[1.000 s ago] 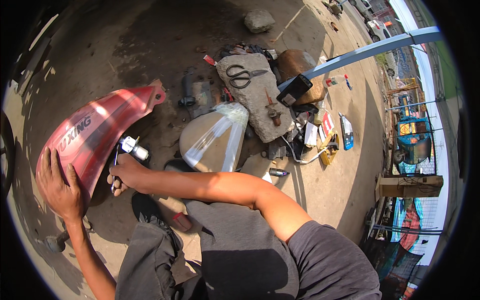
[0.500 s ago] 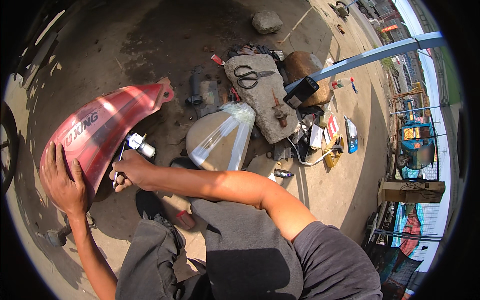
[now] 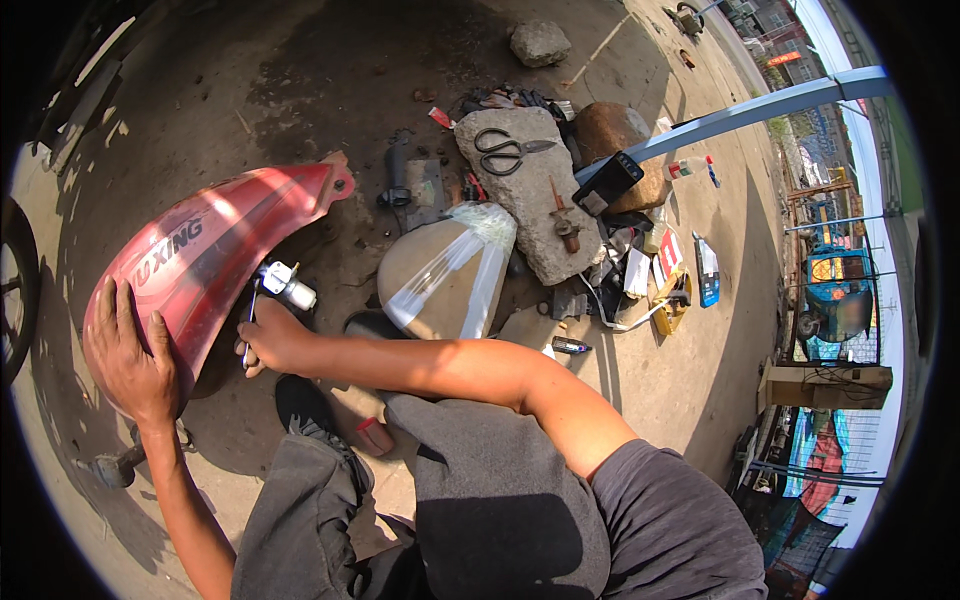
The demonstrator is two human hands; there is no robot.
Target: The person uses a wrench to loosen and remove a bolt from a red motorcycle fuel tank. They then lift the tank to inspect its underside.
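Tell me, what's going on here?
A person is working on a red tank with bare hands. The left hand rests spread on its surface, while the right hand grips a slim metal tool, its upper end close to a silver fitting at the tank's edge. Nearby, black-handled scissors lie on a rough slab.
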